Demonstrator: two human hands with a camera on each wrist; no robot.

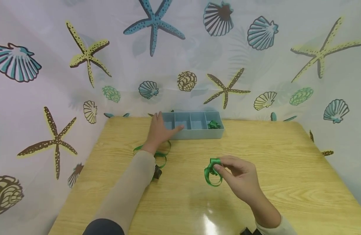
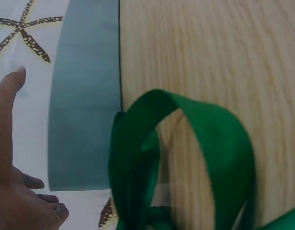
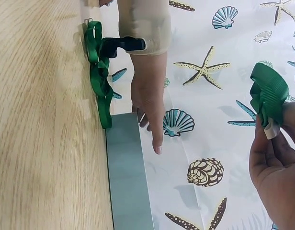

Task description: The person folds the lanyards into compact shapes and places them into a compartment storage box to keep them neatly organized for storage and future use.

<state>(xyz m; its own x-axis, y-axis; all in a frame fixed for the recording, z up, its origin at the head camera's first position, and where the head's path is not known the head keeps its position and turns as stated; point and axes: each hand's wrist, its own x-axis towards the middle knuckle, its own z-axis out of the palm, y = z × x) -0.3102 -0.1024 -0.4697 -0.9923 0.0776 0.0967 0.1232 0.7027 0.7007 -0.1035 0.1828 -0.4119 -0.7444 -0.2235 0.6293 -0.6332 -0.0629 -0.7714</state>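
My left hand (image 1: 160, 130) reaches over the left end of a grey-blue divided box (image 1: 198, 134), its thumb stretched along the front rim and its fingers apart. Whether it touches the box, I cannot tell. In the left wrist view, that hand (image 2: 18, 163) appears at the left edge beside the box's wall (image 2: 85, 96). Right of centre, my right hand (image 1: 240, 174) pinches a looped green ribbon (image 1: 213, 173) between thumb and fingers, above the table. The right wrist view shows the ribbon (image 3: 269, 91) folded, with a small whitish bit at the fingertips.
More green ribbon (image 1: 160, 154) lies in loops on the wooden table (image 1: 271, 153), partly under my left forearm. A bunch of green ribbon (image 1: 214, 125) sits in the box's rightmost compartment. Behind stands a white cloth (image 1: 198, 65) printed with starfish and shells.
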